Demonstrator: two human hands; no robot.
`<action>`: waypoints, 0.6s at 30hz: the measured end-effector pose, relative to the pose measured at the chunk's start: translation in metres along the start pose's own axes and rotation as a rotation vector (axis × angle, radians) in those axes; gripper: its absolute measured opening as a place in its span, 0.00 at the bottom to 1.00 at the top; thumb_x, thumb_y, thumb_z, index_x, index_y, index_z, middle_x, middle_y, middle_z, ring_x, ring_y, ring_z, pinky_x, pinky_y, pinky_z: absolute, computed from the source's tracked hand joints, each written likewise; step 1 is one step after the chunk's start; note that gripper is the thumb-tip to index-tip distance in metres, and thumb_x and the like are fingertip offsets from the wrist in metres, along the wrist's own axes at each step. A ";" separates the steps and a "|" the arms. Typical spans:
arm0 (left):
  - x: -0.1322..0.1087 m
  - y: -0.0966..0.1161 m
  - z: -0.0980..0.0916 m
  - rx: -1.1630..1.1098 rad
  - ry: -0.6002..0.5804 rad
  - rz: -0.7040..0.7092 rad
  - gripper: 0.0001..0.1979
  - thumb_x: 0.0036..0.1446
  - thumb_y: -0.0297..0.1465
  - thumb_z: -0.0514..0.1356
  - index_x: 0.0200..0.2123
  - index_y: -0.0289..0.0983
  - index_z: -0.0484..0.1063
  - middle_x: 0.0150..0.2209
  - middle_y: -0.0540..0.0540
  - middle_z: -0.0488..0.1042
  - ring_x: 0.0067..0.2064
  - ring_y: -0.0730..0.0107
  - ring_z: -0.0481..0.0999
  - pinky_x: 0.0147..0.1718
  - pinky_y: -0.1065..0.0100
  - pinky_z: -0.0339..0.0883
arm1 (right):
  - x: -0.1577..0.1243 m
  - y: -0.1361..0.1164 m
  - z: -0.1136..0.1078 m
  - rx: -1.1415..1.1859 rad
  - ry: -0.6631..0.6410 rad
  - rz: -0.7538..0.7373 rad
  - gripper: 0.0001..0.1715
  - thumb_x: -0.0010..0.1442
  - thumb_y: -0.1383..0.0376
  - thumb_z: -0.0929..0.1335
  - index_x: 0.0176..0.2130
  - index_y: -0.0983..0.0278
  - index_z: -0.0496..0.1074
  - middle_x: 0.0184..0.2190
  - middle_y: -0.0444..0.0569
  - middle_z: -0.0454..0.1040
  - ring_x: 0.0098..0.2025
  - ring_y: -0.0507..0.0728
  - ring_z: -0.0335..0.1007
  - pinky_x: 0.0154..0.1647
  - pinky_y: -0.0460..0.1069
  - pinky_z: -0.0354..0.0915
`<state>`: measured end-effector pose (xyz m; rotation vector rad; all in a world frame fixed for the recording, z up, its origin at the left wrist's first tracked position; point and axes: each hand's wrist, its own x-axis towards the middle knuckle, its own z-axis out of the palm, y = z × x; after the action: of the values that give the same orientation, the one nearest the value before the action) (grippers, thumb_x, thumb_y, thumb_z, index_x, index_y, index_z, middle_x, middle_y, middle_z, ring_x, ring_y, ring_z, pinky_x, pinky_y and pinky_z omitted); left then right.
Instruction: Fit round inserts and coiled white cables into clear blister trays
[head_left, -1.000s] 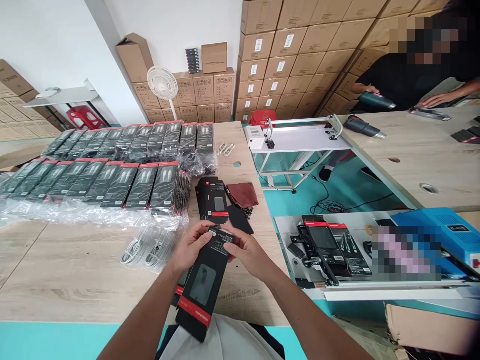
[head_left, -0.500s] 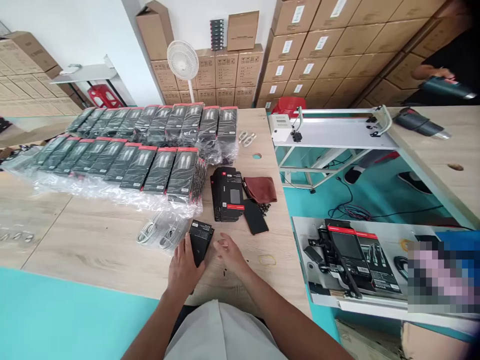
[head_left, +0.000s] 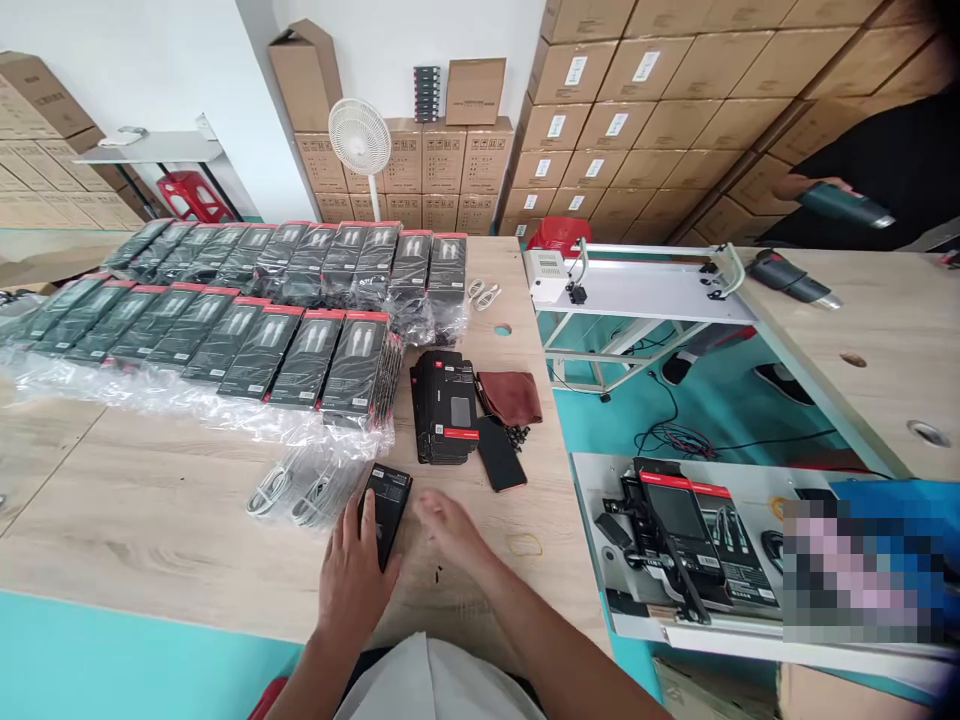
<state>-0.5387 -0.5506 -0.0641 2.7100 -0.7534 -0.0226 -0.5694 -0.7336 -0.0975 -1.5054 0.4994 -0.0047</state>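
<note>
My left hand is wrapped over a small black box lying on the wooden table. Just right of that box, my right hand hovers with curled fingers; whether it pinches something small cannot be made out. Beyond the hands stands a stack of flat black boxes with a red stripe. Beside the stack lie a black phone-like slab and a brown cloth. Bagged white cables rest left of my left hand.
Two rows of wrapped black boxes fill the back left. A yellow rubber band lies at right. A side table holds boxes and tools. Behind, a person's hand holds a heat gun.
The view has shifted, moving the scene slightly left and down. The small box under my left hand looks squarer and more closed. The person's heat gun at the back has moved left.
</note>
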 end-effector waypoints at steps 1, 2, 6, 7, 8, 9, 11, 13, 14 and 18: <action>-0.004 0.002 -0.001 -0.018 0.022 0.039 0.41 0.57 0.33 0.58 0.69 0.37 0.42 0.66 0.33 0.54 0.64 0.46 0.59 0.58 0.48 0.60 | 0.010 -0.007 -0.018 -0.099 0.122 -0.017 0.17 0.56 0.49 0.68 0.39 0.55 0.75 0.37 0.54 0.77 0.41 0.64 0.74 0.41 0.60 0.68; -0.008 0.005 -0.002 -0.047 0.024 0.077 0.39 0.58 0.32 0.57 0.69 0.38 0.44 0.67 0.34 0.54 0.65 0.47 0.58 0.59 0.48 0.59 | 0.021 -0.014 -0.036 -0.227 0.264 -0.033 0.17 0.56 0.49 0.68 0.38 0.57 0.75 0.36 0.55 0.77 0.40 0.64 0.73 0.44 0.60 0.67; -0.016 0.021 -0.002 -0.264 -0.123 0.193 0.29 0.57 0.29 0.56 0.63 0.40 0.59 0.64 0.39 0.61 0.63 0.51 0.63 0.57 0.53 0.64 | 0.074 -0.042 -0.088 -0.425 0.499 -0.004 0.28 0.51 0.49 0.70 0.46 0.64 0.72 0.39 0.55 0.75 0.46 0.66 0.70 0.48 0.58 0.62; -0.015 0.025 -0.002 -0.333 -0.172 0.195 0.27 0.57 0.30 0.56 0.62 0.41 0.62 0.63 0.39 0.63 0.62 0.52 0.65 0.56 0.54 0.65 | 0.085 -0.047 -0.094 -0.444 0.506 0.013 0.28 0.48 0.50 0.72 0.44 0.64 0.72 0.39 0.55 0.76 0.45 0.65 0.71 0.47 0.56 0.62; -0.013 0.029 -0.002 -0.408 -0.217 0.183 0.26 0.57 0.30 0.56 0.60 0.41 0.64 0.62 0.39 0.65 0.60 0.53 0.67 0.55 0.56 0.67 | 0.094 -0.050 -0.099 -0.448 0.502 0.026 0.25 0.46 0.52 0.73 0.40 0.64 0.73 0.37 0.54 0.76 0.44 0.64 0.71 0.45 0.54 0.61; -0.009 0.032 -0.002 -0.488 -0.258 0.157 0.24 0.57 0.30 0.56 0.58 0.41 0.66 0.60 0.40 0.67 0.58 0.54 0.70 0.53 0.57 0.69 | 0.102 -0.051 -0.103 -0.435 0.489 0.031 0.21 0.45 0.53 0.74 0.36 0.63 0.74 0.35 0.52 0.76 0.42 0.64 0.71 0.44 0.53 0.61; 0.003 0.038 -0.003 -0.660 -0.338 0.076 0.20 0.58 0.32 0.56 0.54 0.42 0.69 0.56 0.40 0.71 0.52 0.56 0.74 0.46 0.59 0.72 | 0.108 -0.052 -0.110 -0.375 0.470 0.020 0.16 0.45 0.55 0.74 0.30 0.62 0.72 0.31 0.50 0.76 0.39 0.62 0.71 0.40 0.52 0.60; 0.021 0.045 -0.004 -0.840 -0.396 -0.049 0.16 0.59 0.35 0.56 0.50 0.40 0.72 0.50 0.40 0.74 0.45 0.59 0.77 0.40 0.60 0.73 | 0.104 -0.052 -0.117 -0.313 0.475 0.012 0.16 0.47 0.53 0.72 0.27 0.62 0.69 0.28 0.49 0.75 0.36 0.60 0.70 0.37 0.52 0.61; 0.031 0.049 -0.004 -0.935 -0.404 -0.130 0.16 0.59 0.37 0.56 0.49 0.39 0.72 0.47 0.40 0.75 0.43 0.59 0.77 0.39 0.60 0.73 | 0.098 -0.052 -0.119 -0.275 0.473 0.014 0.17 0.49 0.51 0.70 0.27 0.62 0.68 0.27 0.48 0.74 0.34 0.59 0.70 0.35 0.51 0.61; 0.073 0.072 -0.004 -1.355 -0.458 -0.428 0.24 0.55 0.43 0.61 0.52 0.37 0.68 0.45 0.40 0.76 0.45 0.58 0.77 0.39 0.60 0.74 | 0.056 -0.049 -0.115 -0.037 0.400 0.035 0.23 0.52 0.44 0.66 0.29 0.61 0.66 0.24 0.44 0.71 0.25 0.53 0.65 0.25 0.48 0.58</action>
<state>-0.5114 -0.6445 -0.0326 1.4692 -0.0865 -0.9061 -0.5402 -0.8637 -0.0665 -1.5368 0.8498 -0.2747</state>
